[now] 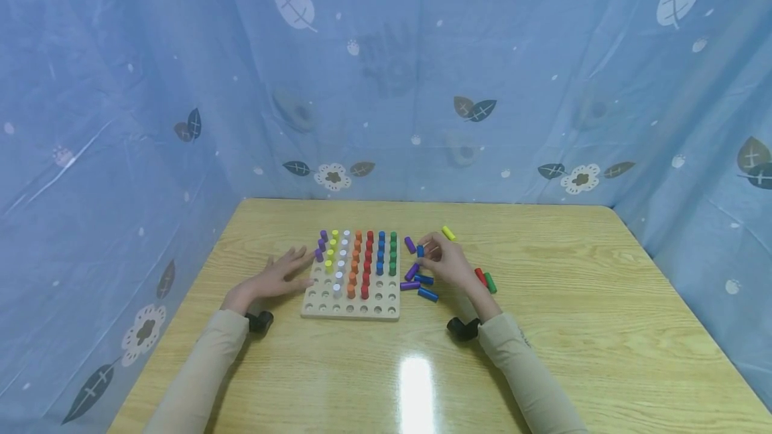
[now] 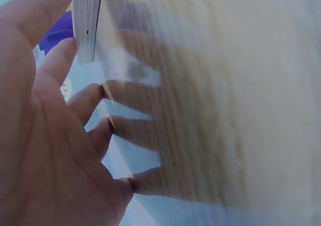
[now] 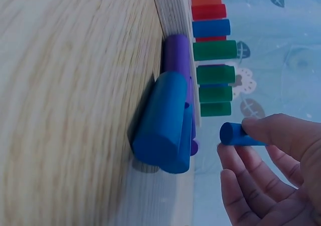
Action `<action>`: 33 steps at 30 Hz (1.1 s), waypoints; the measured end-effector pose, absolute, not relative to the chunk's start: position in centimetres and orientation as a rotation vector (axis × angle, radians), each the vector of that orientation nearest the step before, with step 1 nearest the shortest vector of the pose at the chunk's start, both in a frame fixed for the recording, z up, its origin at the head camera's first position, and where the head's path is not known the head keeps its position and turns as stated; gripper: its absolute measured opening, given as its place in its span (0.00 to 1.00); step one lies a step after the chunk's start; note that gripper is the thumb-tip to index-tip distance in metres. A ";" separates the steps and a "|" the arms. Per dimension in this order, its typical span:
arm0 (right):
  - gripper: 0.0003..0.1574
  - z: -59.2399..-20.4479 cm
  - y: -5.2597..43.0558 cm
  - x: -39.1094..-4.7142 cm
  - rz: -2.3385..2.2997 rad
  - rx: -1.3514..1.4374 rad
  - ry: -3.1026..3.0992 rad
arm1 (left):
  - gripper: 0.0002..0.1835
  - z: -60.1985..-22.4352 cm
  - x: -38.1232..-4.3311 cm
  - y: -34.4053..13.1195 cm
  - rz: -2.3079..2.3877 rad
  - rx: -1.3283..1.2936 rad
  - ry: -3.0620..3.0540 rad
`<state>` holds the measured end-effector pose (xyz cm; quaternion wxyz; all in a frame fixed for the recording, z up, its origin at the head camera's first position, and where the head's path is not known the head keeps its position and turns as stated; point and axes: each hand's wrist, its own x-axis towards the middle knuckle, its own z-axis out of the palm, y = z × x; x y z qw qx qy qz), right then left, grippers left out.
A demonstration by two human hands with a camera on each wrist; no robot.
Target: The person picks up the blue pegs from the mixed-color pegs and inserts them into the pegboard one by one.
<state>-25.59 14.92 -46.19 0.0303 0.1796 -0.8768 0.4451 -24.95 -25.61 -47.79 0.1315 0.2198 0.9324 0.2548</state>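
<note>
A blue peg (image 1: 420, 251) is pinched between the thumb and fingers of my right hand (image 1: 449, 265), just right of a wooden pegboard. In the right wrist view the peg (image 3: 231, 134) is held off the table. My left hand (image 1: 271, 280) lies at the board's left side, fingers spread, with thumb and index finger touching the edge (image 2: 86, 30). The pegboard (image 1: 350, 315) carries upright pegs in columns: purple, yellow, white, orange, red, blue and green. Holes along its near side are bare.
Loose purple pegs (image 1: 410, 285) and blue pegs (image 1: 427, 295) lie against or near the board's right edge. A yellow peg (image 1: 449, 233) lies beyond my right hand. Red (image 1: 480, 277) and green (image 1: 490, 282) pegs lie right of my right wrist. A blue curtain (image 1: 386, 86) surrounds the table.
</note>
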 end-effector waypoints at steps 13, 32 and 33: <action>0.23 -45.6 13.5 -24.9 1.408 0.691 -2.648 | 0.39 -48.0 -24.8 -25.6 0.735 0.631 2.706; 0.19 -45.4 11.6 -23.9 1.466 0.773 -2.651 | 0.39 -47.6 -24.7 -25.6 0.745 0.638 2.700; 0.19 -45.4 11.5 -23.8 1.461 0.793 -2.644 | 0.39 -47.6 -24.7 -25.6 0.745 0.634 2.699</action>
